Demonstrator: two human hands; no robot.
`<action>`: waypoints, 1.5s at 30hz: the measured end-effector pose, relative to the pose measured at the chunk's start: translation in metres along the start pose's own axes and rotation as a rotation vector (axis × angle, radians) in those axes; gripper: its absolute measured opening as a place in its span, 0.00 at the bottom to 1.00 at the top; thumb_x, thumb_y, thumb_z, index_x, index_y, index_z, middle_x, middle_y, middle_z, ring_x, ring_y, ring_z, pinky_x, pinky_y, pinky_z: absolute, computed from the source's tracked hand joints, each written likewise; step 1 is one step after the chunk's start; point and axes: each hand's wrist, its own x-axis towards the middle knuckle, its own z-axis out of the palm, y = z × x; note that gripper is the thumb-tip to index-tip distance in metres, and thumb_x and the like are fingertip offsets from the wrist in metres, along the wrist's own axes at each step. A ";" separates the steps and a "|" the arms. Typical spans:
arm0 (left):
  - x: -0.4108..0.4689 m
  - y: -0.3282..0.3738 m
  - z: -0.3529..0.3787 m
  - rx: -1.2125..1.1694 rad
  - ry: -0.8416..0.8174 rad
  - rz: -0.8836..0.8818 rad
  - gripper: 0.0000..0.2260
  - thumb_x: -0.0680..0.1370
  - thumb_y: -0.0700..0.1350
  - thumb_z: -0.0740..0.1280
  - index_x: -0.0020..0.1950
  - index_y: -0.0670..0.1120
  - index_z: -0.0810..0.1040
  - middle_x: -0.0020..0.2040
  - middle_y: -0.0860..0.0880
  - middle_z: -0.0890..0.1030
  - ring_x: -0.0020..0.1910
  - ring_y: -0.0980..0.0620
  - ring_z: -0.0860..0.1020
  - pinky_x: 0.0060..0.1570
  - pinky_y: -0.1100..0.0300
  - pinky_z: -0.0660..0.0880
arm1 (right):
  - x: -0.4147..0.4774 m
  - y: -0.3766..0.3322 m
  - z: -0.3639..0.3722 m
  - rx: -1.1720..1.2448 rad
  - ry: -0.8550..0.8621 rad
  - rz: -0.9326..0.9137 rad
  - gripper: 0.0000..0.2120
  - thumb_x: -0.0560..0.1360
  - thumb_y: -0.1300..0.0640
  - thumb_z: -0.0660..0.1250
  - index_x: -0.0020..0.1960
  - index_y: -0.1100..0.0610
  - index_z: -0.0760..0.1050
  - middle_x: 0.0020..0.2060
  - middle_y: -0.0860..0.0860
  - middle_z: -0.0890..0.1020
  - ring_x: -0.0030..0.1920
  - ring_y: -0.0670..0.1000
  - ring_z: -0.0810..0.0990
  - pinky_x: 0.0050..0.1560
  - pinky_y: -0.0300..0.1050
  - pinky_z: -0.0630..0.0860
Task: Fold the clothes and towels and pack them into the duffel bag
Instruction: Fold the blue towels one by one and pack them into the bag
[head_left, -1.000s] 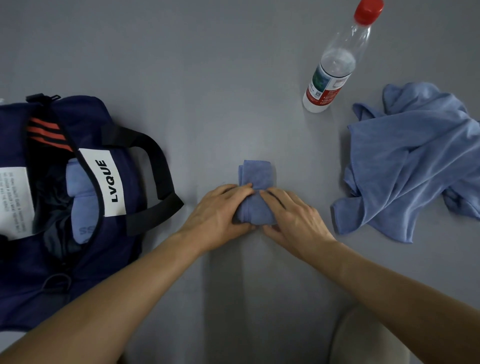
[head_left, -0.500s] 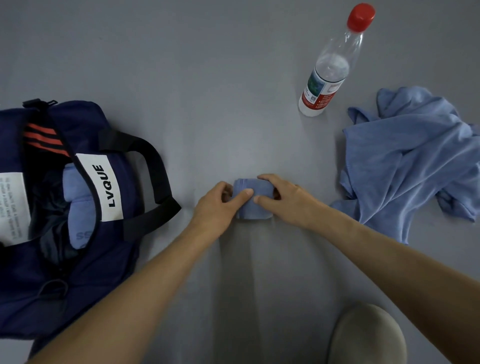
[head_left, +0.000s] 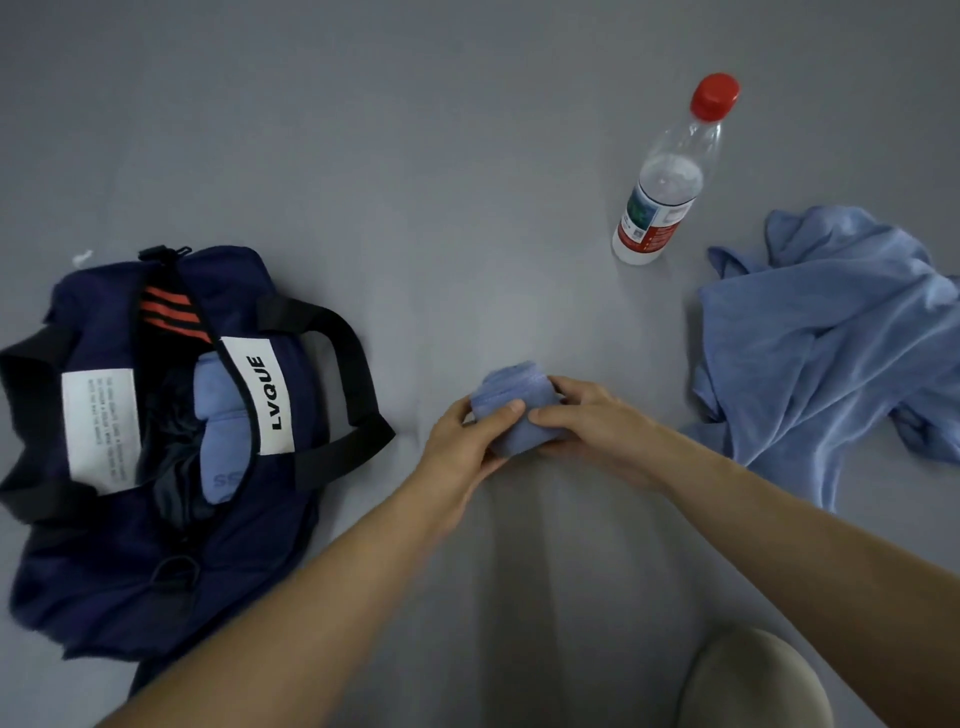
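Note:
A small blue towel (head_left: 514, 402), rolled into a tight bundle, sits between both hands at the middle of the grey surface. My left hand (head_left: 462, 441) grips its left side with the thumb on top. My right hand (head_left: 592, 421) holds its right side, fingers wrapped over it. To the left lies the navy duffel bag (head_left: 156, 561), unzipped, with a pale blue folded item (head_left: 221, 415) inside its opening. A crumpled blue garment (head_left: 831, 353) lies at the right.
A clear water bottle (head_left: 665, 182) with a red cap stands beyond the hands, right of centre. The bag's black handle (head_left: 332, 332) loops toward the middle. A pale rounded object (head_left: 753, 680) shows at the bottom right edge.
The towel went from a part-rolled strip pressed flat under both hands to a compact bundle. Both hands now grip it from the sides, and it looks slightly raised.

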 end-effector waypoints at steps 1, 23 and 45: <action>-0.007 0.013 -0.006 0.063 -0.029 0.002 0.22 0.77 0.46 0.73 0.69 0.44 0.74 0.59 0.45 0.84 0.57 0.49 0.83 0.52 0.58 0.81 | -0.005 -0.006 0.004 0.052 -0.033 -0.005 0.19 0.73 0.59 0.71 0.64 0.59 0.78 0.57 0.58 0.84 0.59 0.58 0.82 0.63 0.57 0.78; -0.084 0.077 -0.265 0.345 0.397 0.231 0.18 0.75 0.46 0.75 0.61 0.50 0.73 0.55 0.50 0.81 0.53 0.55 0.81 0.46 0.66 0.77 | 0.007 -0.097 0.281 -0.853 0.158 -0.014 0.43 0.79 0.37 0.58 0.81 0.56 0.41 0.79 0.58 0.56 0.72 0.63 0.67 0.69 0.57 0.68; -0.060 0.058 -0.278 1.066 -0.155 -0.468 0.27 0.77 0.52 0.72 0.73 0.47 0.68 0.64 0.47 0.76 0.60 0.48 0.76 0.62 0.53 0.77 | -0.010 -0.089 0.285 -1.037 -0.078 -0.030 0.38 0.79 0.56 0.58 0.81 0.57 0.40 0.61 0.61 0.78 0.57 0.61 0.78 0.55 0.51 0.73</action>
